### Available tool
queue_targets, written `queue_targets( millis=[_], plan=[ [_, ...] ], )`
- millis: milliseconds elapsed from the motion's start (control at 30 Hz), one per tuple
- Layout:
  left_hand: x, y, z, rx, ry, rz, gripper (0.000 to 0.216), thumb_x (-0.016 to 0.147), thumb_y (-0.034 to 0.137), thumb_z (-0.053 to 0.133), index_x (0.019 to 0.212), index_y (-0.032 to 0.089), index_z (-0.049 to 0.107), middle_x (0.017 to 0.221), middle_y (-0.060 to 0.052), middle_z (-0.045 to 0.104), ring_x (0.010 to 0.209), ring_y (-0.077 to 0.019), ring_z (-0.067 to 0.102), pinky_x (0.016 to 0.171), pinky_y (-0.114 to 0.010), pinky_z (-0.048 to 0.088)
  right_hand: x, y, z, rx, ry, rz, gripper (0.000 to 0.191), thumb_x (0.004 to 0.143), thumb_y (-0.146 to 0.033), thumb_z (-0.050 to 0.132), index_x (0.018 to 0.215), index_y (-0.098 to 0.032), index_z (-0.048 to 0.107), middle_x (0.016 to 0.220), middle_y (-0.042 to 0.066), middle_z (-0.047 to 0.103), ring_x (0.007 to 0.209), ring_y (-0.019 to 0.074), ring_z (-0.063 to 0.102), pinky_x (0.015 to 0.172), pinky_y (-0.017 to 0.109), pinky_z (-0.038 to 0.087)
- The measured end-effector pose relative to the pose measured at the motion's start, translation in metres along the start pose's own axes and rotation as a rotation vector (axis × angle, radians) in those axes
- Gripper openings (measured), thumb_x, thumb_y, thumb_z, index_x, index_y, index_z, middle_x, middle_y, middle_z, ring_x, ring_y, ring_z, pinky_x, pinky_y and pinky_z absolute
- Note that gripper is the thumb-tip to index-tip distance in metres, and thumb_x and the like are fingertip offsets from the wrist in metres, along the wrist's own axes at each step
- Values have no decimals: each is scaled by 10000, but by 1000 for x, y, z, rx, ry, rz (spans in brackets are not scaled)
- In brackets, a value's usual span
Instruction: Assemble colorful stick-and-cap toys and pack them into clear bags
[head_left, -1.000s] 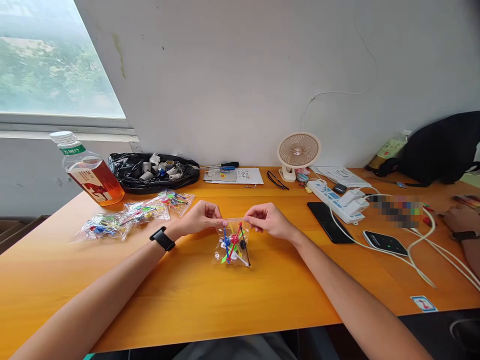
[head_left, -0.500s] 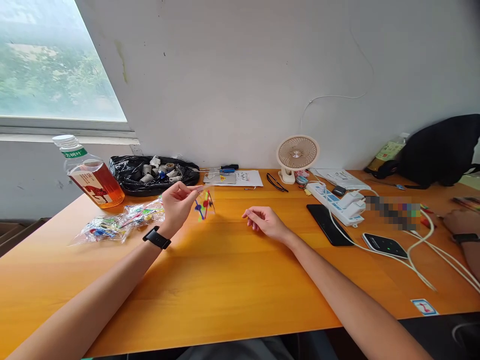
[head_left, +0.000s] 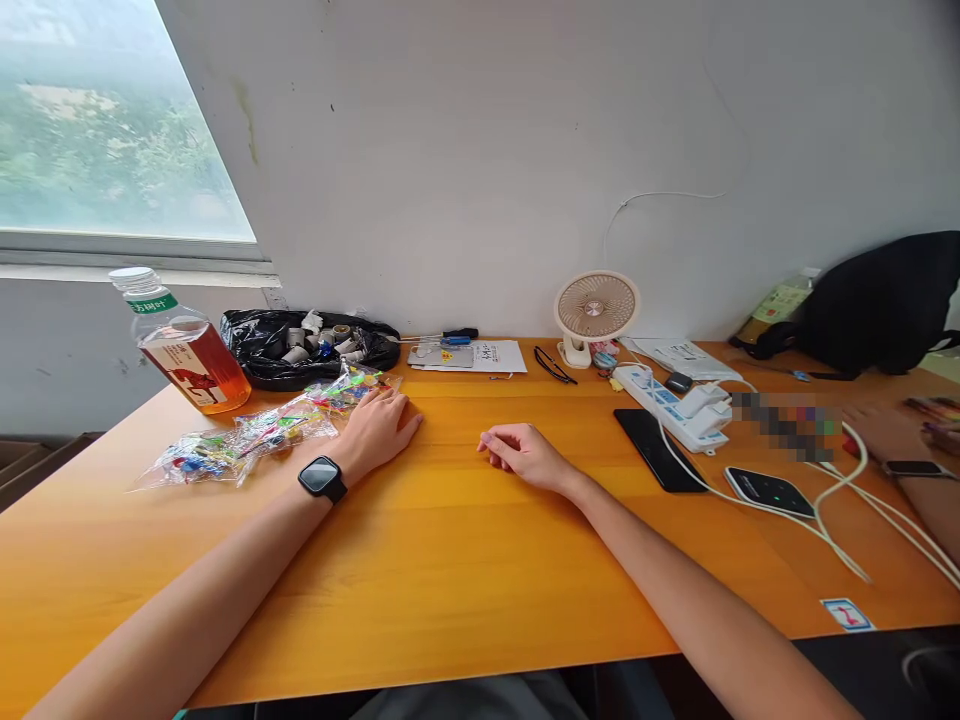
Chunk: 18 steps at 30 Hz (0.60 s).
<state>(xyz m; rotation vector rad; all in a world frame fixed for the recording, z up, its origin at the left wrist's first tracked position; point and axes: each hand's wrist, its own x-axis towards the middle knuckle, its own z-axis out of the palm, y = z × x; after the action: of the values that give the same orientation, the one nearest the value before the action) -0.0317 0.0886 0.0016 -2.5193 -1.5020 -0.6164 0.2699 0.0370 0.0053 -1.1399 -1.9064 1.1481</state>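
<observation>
My left hand (head_left: 377, 430), with a black watch on the wrist, lies palm down on the table, fingers and thumb stretched out. Its fingertips are at the near edge of a clear plastic bag (head_left: 348, 386) of small coloured parts; whether they press on it I cannot make out. Two more such bags lie in a row to the left: one in the middle (head_left: 281, 425) and one at the far left (head_left: 196, 458). My right hand (head_left: 529, 452) rests on its side near the table's middle, fingers loosely curled, with nothing seen in them.
A bottle of amber drink (head_left: 191, 360) and a black plastic bag (head_left: 255, 345) of cardboard tubes stand behind the bags. Farther right are a small fan (head_left: 596, 310), a power strip (head_left: 667, 405), a black phone (head_left: 656, 450) and loose cables. A co-worker's hand (head_left: 874, 430) is at the right edge.
My left hand has set down the plastic bag it held in the air; that bag now lies at the right end of the row. The left fingers have spread out. My right hand has barely moved.
</observation>
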Motion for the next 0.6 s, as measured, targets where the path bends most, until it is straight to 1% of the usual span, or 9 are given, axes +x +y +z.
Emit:
queue_targets(
  millis=[67,133,200,267,333,400,467,533,600],
  plan=[
    [-1,-1,2,7,33,4,311,1013,435,550,1038,172,713,1143,-199,772,1371,-409,591,1196,-588,423,0,0,1,-57,6,-28,534,1026,-635,543,889,-160,743,716,32,654,654,154,584,605,278,453],
    [-3,1,5,-50,45,46,341,1025,409,531,1169,159,711,1299,-195,735,1474,-386,503,1250,-579,381,0,-1,3,-149,53,-70,483,1040,-588,542,908,-168,744,770,44,686,688,170,608,649,300,490],
    [-5,8,6,-177,18,117,415,1043,411,514,1344,164,656,1476,-165,646,1530,-341,450,1272,-534,385,-1,-2,3,-281,130,-154,395,1040,-530,567,1039,-181,751,926,76,737,829,208,664,778,345,546],
    [-9,18,5,-319,-34,185,516,1052,462,520,1486,187,564,1611,-135,529,1565,-306,406,1282,-496,390,-3,-3,3,-430,181,-251,391,1041,-486,580,1282,-205,705,1183,112,740,1097,258,668,1000,415,536],
    [-12,28,3,-407,-81,228,608,1057,510,518,1578,199,476,1675,-129,446,1583,-289,379,1295,-472,377,-5,-3,3,-567,160,-290,550,1040,-503,578,1521,-237,557,1463,130,636,1375,292,549,1190,480,424],
    [-15,35,1,-436,-129,256,700,1052,560,521,1640,199,402,1706,-140,388,1596,-297,352,1309,-467,349,-7,-2,3,-681,77,-238,701,1031,-583,560,1640,-265,421,1662,123,457,1538,315,390,1276,525,315],
    [-16,37,2,-420,-206,282,778,1036,626,522,1676,217,350,1731,-134,334,1619,-328,294,1329,-495,289,-8,0,4,-765,-32,-156,752,1031,-662,502,1674,-294,374,1749,96,316,1611,330,272,1310,554,235],
    [-17,36,4,-379,-288,302,828,1020,691,501,1696,255,307,1750,-109,284,1638,-360,219,1343,-546,198,-9,0,5,-810,-107,-104,739,1046,-695,427,1679,-318,370,1771,72,261,1631,331,228,1321,562,188],
    [-17,35,5,-340,-331,304,856,1005,742,474,1708,301,263,1761,-84,250,1645,-376,176,1339,-589,125,-9,-1,6,-821,-128,-81,739,1054,-704,393,1686,-324,354,1777,66,236,1638,329,213,1325,559,169]
  ],
)
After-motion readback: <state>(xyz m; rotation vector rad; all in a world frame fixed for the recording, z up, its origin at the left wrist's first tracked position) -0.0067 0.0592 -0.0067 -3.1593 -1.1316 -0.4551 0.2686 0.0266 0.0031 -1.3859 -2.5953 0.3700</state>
